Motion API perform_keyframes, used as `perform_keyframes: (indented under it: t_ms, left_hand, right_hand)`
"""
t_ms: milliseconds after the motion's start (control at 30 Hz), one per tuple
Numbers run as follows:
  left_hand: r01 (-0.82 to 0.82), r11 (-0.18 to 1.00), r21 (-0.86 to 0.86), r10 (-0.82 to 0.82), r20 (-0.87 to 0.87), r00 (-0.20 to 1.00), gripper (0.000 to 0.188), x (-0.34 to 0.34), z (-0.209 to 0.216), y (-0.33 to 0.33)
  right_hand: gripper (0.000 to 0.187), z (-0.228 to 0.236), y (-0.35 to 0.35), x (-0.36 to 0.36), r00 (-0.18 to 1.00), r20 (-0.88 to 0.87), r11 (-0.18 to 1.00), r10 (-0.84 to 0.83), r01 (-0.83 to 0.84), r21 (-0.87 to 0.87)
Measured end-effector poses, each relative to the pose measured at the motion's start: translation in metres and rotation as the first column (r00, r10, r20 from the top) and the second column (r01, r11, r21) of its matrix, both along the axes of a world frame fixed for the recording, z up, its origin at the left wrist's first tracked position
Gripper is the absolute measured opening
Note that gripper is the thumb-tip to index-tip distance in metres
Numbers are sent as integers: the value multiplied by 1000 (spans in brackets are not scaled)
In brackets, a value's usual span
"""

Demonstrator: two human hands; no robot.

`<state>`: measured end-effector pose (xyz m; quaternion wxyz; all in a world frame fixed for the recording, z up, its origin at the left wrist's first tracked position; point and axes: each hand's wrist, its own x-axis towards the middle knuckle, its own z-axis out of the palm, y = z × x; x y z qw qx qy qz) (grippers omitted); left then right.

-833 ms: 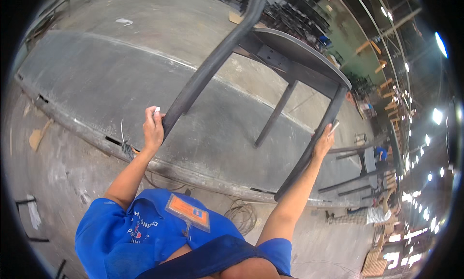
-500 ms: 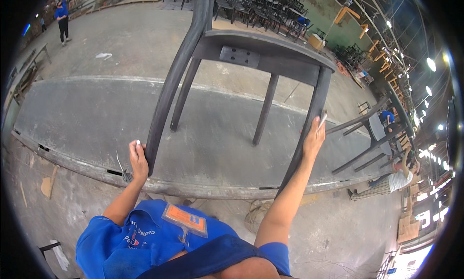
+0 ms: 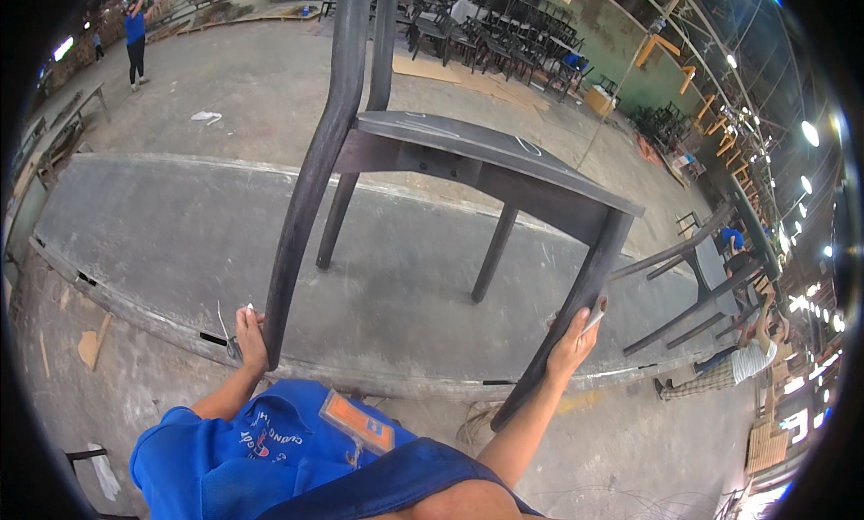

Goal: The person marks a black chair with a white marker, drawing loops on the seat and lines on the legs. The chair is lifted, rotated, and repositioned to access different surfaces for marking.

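A dark grey wooden chair [image 3: 490,151] stands in front of me, with its backrest at the far left and a few white marks on its seat. My left hand [image 3: 252,338] is closed around the lower end of the chair's left near leg, and a small white bit shows at its fingertips. Farther right, my right hand [image 3: 573,342] grips the other near leg, with a thin pale piece [image 3: 594,315] sticking out by the thumb. The two far legs come down over a long grey platform [image 3: 171,223]. The fingers behind the legs are partly hidden.
Another dark chair [image 3: 706,272] is on the platform's right end, near a person in checked trousers [image 3: 711,378]. A person in blue [image 3: 135,38] stands far left. Many dark chairs [image 3: 495,38] crowd the back. A wire [image 3: 222,322] lies by my left hand.
The chair has tipped so the seat's top now shows, where its underside and a holed block showed before. Both hands have come down and closer to me with the legs.
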<state>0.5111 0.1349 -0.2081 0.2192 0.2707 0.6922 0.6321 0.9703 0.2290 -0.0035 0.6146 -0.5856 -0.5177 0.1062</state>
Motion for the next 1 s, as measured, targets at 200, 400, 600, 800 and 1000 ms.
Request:
perform_keyframes:
  t_ms: [200,400,600,800,1000]
  left_hand:
    - [-25,998,52,29,-78,996,29,-1,21,8]
    - [-10,969,249,23,-49,999,34,5,43,13]
    - [26,941,338,-17,-30,999,31,3,60,21]
    - [-39,923,383,87,-110,990,30,0,48,26]
    - [-443,871,214,270,545,794,27,5,-16,-1]
  right_hand:
    - [57,17,20,-7,999,43,998,31,-33,44]
    - [56,32,56,-8,993,95,998,69,-69,-5]
    - [52,45,98,-8,980,155,992,122,-117,-46]
    - [48,54,135,-9,973,161,986,164,-156,-59]
    - [49,61,155,-12,963,145,974,227,-220,-61]
